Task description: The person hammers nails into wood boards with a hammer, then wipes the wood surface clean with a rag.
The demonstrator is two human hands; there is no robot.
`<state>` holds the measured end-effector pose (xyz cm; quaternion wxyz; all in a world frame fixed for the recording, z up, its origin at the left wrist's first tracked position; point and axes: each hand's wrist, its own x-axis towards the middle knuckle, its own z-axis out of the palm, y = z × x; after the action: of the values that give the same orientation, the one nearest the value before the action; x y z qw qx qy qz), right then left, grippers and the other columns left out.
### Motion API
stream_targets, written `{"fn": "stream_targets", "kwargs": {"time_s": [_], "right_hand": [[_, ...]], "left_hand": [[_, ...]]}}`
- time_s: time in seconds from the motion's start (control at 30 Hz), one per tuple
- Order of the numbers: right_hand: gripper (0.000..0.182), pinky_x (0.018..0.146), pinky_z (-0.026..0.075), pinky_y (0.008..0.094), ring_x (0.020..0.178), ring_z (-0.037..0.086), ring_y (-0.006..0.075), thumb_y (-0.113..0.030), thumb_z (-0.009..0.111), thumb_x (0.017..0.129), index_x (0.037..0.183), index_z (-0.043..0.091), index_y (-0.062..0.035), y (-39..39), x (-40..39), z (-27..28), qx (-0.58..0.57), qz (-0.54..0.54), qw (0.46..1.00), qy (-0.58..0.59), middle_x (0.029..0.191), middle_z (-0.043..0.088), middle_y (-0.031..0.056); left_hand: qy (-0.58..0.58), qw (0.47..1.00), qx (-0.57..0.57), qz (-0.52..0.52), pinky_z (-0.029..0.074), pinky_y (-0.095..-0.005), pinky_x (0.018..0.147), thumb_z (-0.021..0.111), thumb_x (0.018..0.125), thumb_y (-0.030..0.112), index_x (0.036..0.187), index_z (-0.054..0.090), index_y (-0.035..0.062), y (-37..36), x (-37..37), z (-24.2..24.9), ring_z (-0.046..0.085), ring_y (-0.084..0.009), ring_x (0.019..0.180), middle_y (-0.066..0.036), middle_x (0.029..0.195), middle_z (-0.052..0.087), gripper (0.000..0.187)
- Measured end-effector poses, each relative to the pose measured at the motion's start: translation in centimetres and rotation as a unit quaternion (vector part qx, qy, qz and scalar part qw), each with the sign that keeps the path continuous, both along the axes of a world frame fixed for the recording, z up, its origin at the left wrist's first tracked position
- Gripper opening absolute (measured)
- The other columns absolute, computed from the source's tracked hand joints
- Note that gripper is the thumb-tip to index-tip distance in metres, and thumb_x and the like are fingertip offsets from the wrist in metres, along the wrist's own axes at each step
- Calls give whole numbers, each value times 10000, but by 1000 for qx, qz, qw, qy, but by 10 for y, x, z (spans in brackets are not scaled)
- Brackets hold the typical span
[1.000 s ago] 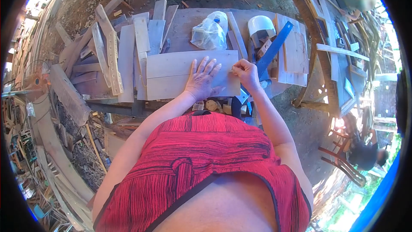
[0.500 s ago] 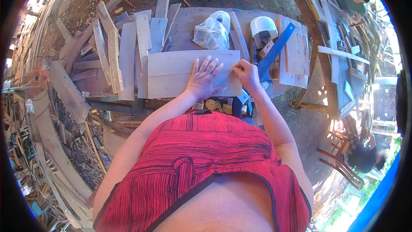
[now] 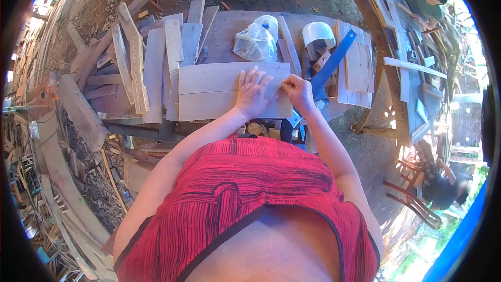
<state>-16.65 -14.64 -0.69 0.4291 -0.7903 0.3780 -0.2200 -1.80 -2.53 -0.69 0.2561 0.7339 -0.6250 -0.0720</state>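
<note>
A wide, pale wooden panel point(image 3: 209, 81) with a thin line running along its length lies across the workbench in front of me. My left hand point(image 3: 252, 93) rests flat on its right half, fingers spread and pointing away from me. At the panel's right end is my right hand point(image 3: 298, 93), its thumb and forefinger pinched together close over the surface. What the pinch holds, if anything, I cannot tell. Beyond that hand, a hand saw with a blue blade point(image 3: 336, 58) leans up and to the right.
Behind the panel stand a white container with clear plastic wrapping point(image 3: 255, 44) and a cut white container point(image 3: 318, 35). Loose boards point(image 3: 155, 73) crowd the bench's left side; more planks point(image 3: 359, 68) lie right. Two people are at the far right, one beside a wooden chair point(image 3: 412, 196).
My left hand has slid a little to the right along the panel, closer to my right hand. The right hand stays pinched at the panel's right end.
</note>
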Motion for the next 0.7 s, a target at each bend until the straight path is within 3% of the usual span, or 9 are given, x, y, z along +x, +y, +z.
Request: {"fn": "stream_targets", "kwargs": {"time_s": [0.03, 0.07, 0.13, 0.23, 0.43, 0.7], "right_hand": [[103, 625, 495, 360, 674, 661, 293, -96, 691, 787, 804, 640, -9, 0, 0, 0, 0, 1, 1000, 1, 725, 658, 166], [99, 626, 496, 359, 676, 662, 294, -96, 690, 789, 805, 642, -11, 0, 0, -2, 6, -2, 1000, -4, 723, 658, 167], [95, 628, 498, 359, 678, 664, 295, -96, 688, 792, 807, 643, -13, 0, 0, -3, 13, -3, 1000, -8, 722, 658, 168], [82, 635, 501, 360, 691, 667, 299, -91, 679, 799, 818, 645, -19, -1, 0, -5, 3, -1, 1000, -4, 736, 660, 170], [69, 642, 503, 365, 715, 667, 305, -81, 673, 801, 825, 641, -25, 3, 0, -9, -1, -13, 1000, -23, 760, 660, 169], [48, 642, 499, 371, 723, 654, 325, -67, 673, 801, 805, 636, -37, 7, 1, -4, -42, -18, 998, -31, 763, 645, 162]], "left_hand": [[24, 998, -56, 1, 213, -565, 1106, 714, 779, 335, 1134, 591, 103, -6, -1, -5, 353, -364, 1327, -124, 1233, 520, 442], [24, 998, -56, 2, 213, -565, 1106, 714, 779, 335, 1134, 591, 103, -11, -3, -7, 353, -364, 1327, -124, 1233, 520, 442], [69, 991, -113, -30, 287, -504, 1063, 714, 766, 241, 931, 651, 108, -21, -5, -11, 428, -331, 1247, -90, 1088, 581, 221], [94, 989, -115, 4, 330, -463, 1003, 711, 746, 207, 834, 658, 124, -28, -6, -11, 469, -289, 1161, -55, 1014, 593, 132], [98, 990, -104, 16, 338, -432, 946, 723, 728, 218, 798, 670, 159, -29, -6, -6, 487, -260, 1061, -16, 960, 577, 106], [105, 990, -83, 41, 330, -430, 936, 743, 696, 228, 763, 682, 178, -31, -8, -2, 484, -244, 1057, 4, 933, 573, 103]]}}
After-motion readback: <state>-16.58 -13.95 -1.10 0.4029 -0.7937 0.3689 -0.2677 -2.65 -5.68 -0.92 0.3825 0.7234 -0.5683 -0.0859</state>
